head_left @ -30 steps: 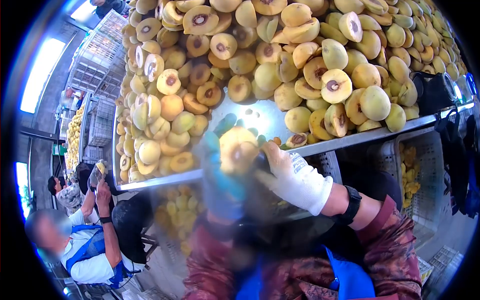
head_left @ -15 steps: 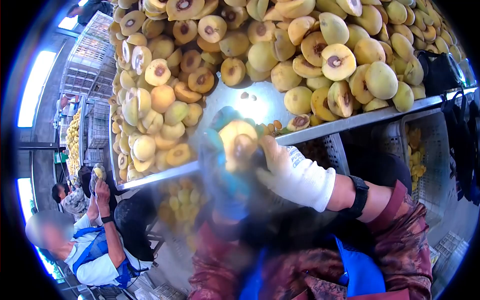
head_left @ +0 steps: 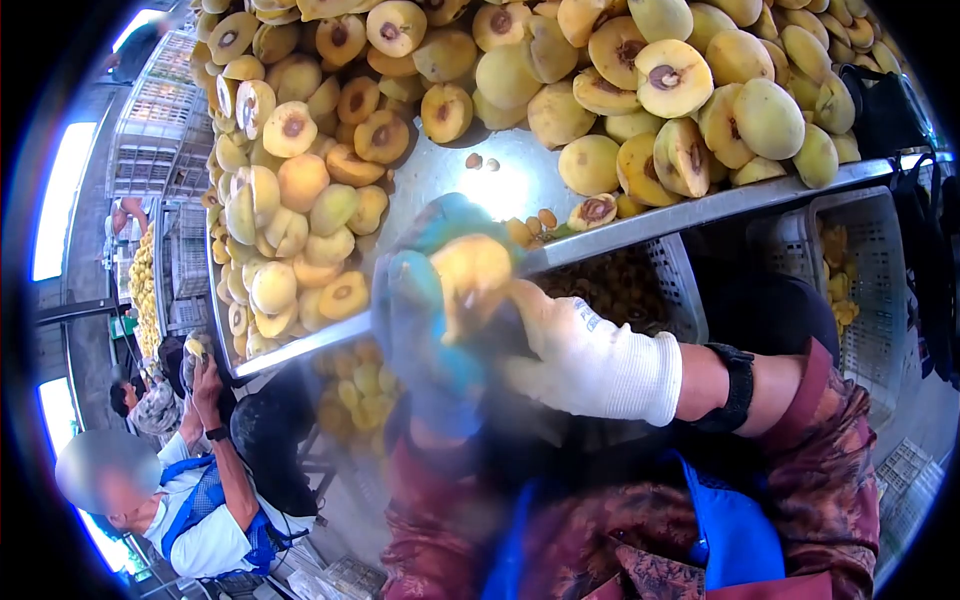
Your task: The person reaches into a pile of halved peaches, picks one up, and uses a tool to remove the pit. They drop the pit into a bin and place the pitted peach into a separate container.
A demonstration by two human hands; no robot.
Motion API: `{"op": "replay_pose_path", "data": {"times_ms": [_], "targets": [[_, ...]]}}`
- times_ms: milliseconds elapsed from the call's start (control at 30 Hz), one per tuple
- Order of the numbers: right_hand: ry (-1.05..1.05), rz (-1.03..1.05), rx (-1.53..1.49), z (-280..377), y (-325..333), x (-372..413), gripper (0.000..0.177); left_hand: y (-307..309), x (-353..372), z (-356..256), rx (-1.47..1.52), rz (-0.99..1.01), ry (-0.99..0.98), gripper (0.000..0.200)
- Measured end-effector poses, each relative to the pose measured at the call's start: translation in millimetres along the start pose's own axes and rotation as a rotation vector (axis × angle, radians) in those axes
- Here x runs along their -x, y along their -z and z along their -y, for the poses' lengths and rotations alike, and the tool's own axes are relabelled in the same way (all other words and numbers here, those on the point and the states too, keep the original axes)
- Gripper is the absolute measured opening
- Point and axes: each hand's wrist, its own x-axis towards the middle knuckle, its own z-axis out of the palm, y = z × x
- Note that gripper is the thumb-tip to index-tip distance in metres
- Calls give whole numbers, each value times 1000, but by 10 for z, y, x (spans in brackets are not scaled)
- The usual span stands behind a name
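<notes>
A yellow fruit half (head_left: pixel 470 272) with a brownish hollow is gripped in my left hand (head_left: pixel 425 295), which wears a blue-green glove and is partly blurred. My right hand (head_left: pixel 570 350), in a white knit glove with a black band at the wrist, presses its closed fingers against the right side of that fruit. Whether the right fingers hold a tool is hidden by blur. Both hands are over the near edge of a metal table (head_left: pixel 440 180). Halved fruits (head_left: pixel 600 160) are piled on the table, and two small pits (head_left: pixel 482 162) lie on its metal surface.
Under the table edge stands a crate (head_left: pixel 680 290) of dark pieces. Another crate (head_left: pixel 870 300) at the right has yellow pieces. A black bag (head_left: pixel 885 115) rests at the table's right end. At the left a co-worker (head_left: pixel 215 500) sits, with stacked crates (head_left: pixel 160 120) behind.
The table and fruits have shifted slightly left and up in view. Both hands remain together at the fruit half, which looks more tilted.
</notes>
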Motion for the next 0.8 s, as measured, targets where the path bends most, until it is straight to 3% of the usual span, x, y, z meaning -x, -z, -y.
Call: {"op": "replay_pose_path", "data": {"times_ms": [100,200,300,400,600,700,800], "targets": [[25,5,-49,-51,-31,-22,43,80,-79,-19,87,229,130,59],[-534,341,-441,307,261,-71,46,-25,-61,-147,203,98,300,47],[-435,312,-387,209,227,-58,46,-203,-23,-213,157,-15,116,45],[-72,63,-103,-88,-16,30,44,-20,-45,-179,79,182,217,47],[-569,392,-432,229,203,16,38,-36,-86,-263,115,223,426,31],[-574,371,-524,226,189,69,24,-2,-119,-326,34,321,476,27],[-557,532,-825,161,186,85,17,49,-113,-228,78,385,444,24]]}}
